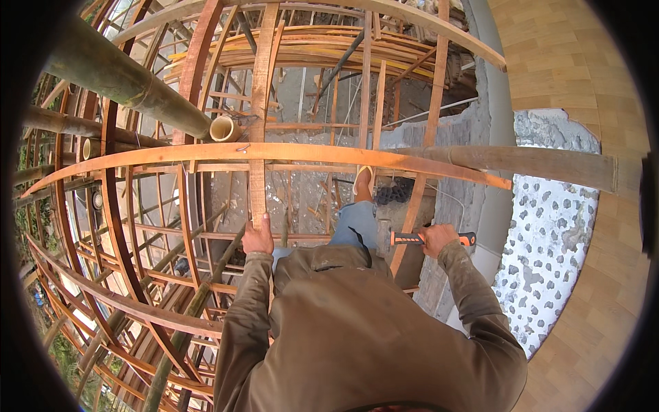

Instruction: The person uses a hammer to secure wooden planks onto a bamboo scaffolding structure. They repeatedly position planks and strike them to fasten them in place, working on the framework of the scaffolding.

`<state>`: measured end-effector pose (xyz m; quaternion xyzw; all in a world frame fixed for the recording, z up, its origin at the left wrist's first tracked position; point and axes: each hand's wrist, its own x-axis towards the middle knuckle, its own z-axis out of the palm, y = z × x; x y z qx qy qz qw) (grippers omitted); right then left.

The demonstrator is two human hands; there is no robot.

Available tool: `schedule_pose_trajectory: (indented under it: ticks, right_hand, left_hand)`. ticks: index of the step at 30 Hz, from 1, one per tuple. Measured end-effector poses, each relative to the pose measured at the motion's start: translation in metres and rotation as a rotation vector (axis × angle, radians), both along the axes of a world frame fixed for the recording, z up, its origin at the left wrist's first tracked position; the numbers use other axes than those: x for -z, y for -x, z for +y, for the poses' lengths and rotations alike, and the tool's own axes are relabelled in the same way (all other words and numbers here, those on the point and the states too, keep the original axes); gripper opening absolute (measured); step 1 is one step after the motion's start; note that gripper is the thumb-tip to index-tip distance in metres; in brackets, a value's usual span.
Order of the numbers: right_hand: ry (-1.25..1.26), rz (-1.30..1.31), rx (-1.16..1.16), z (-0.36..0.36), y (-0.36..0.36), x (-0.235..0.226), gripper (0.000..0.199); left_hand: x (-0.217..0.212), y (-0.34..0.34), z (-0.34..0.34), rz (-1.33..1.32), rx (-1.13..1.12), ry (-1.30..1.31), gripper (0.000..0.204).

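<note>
A curved lattice of wooden slats [206, 288] is spread below, and one upright slat [257, 137] runs along the twelve-to-six line, crossed by a long bent slat [274, 152]. The upright slat's lower end is gripped by the closed left hand [257, 237]. At three o'clock from it, well apart, an orange-handled tool [412, 238] lying along the nine-to-three line is clasped by the right hand [439, 239].

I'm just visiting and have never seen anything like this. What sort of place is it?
Most likely a building site, high on a bamboo framework. Curved wooden slats cross thick bamboo poles, with bare ground far below. The left hand grips an upright slat; the right hand holds an orange-handled tool.
</note>
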<state>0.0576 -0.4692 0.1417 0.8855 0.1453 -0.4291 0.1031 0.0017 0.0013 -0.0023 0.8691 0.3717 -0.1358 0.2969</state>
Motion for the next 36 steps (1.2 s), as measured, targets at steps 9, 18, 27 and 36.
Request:
schedule_pose_trajectory:
  ticks: [9, 18, 27, 36]
  right_hand:
    - [-0.025, -0.185, 0.153, 0.015, -0.011, -0.009, 0.027]
    - [0.037, -0.296, 0.149, 0.011, -0.042, -0.016, 0.018]
    - [0.068, -0.151, -0.058, 0.008, -0.046, -0.013, 0.019]
    - [-0.011, 0.01, -0.091, 0.009, -0.017, -0.02, 0.018]
  left_hand:
    - [0.005, 0.003, 0.003, 0.017, 0.005, 0.06, 0.074]
    - [0.006, 0.002, 0.004, 0.003, -0.017, 0.079, 0.074]
    - [0.004, 0.0, 0.002, 0.041, 0.017, 0.025, 0.08]
    - [0.004, 0.0, 0.002, 0.017, 0.018, -0.005, 0.077]
